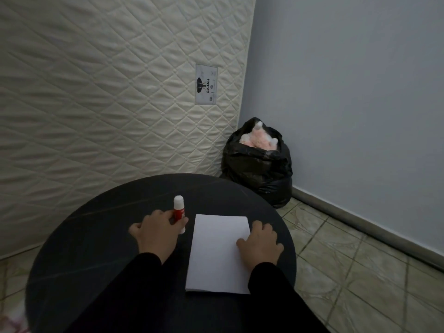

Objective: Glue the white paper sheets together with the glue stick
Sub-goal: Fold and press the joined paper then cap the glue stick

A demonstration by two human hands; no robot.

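On the round dark worktop (96,236): left hand (156,234), fingers curled round an upright glue stick (179,212) with white cap on, just left of the white paper sheets (216,255). Right hand (260,243) resting on the sheets' right edge, fingers bent, pressing down, gripping nothing. Behind: quilted mattress (108,92), black bag (259,164).

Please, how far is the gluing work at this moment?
Done: the paper sheets lie stacked on the round table. Whether glue is already between them cannot be seen. In hand: the left hand grips the glue stick, cap on; the right hand rests on the paper's right edge. Left: probably uncapping, spreading glue and pressing the sheets together.
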